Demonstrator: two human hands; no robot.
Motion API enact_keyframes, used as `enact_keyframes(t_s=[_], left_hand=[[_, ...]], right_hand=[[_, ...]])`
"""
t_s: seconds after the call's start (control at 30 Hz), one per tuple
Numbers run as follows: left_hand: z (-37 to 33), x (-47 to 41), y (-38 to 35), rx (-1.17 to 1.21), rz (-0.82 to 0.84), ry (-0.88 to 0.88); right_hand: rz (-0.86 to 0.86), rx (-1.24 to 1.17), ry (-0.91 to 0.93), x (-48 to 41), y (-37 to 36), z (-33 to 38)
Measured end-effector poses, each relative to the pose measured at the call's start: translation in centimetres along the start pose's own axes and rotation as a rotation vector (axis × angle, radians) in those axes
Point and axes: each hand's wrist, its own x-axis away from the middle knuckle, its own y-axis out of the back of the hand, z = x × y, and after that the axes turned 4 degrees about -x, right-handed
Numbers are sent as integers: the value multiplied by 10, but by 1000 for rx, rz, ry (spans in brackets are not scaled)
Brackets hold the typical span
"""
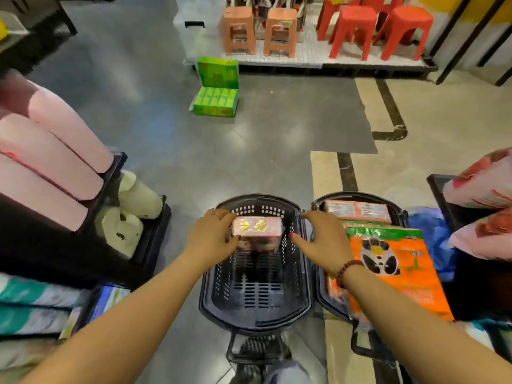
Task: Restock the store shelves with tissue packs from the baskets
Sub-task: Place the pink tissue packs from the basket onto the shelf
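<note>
A pink tissue pack with gold marks (pixel 257 227) sits at the far end of the black basket (pixel 210 286) in front of me. My left hand (pixel 212 234) grips the pack's left end, fingers curled round it. My right hand (pixel 322 239) hovers over the basket's right rim with fingers spread, its index fingertip just right of the pack and apart from it. A second black basket (pixel 399 212) to the right holds an orange and green pack (pixel 393 261) and a pink pack (pixel 357 212).
Pink tissue rolls (pixel 55 151) fill a low shelf on the left, with white packs (pixel 130 214) below. Pink bags (pixel 482 184) lie at right. Green tissue boxes (pixel 217 90) stand on the floor ahead. Orange and red stools (pixel 279 31) sit on a far platform.
</note>
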Motion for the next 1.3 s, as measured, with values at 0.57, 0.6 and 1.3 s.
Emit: enact_keyframes(t_s=[0.57,0.6,1.3], left_hand=[[95,-129,-283,724,-3,867],[99,-135,-302,778,7,908],[137,-187,-460,1514,-20,960]], right_hand=[[191,-599,-565,-157,-264,-155],[181,-645,-616,-161,-282,-163],[-259,-1334,-885,-208,-437,-213]])
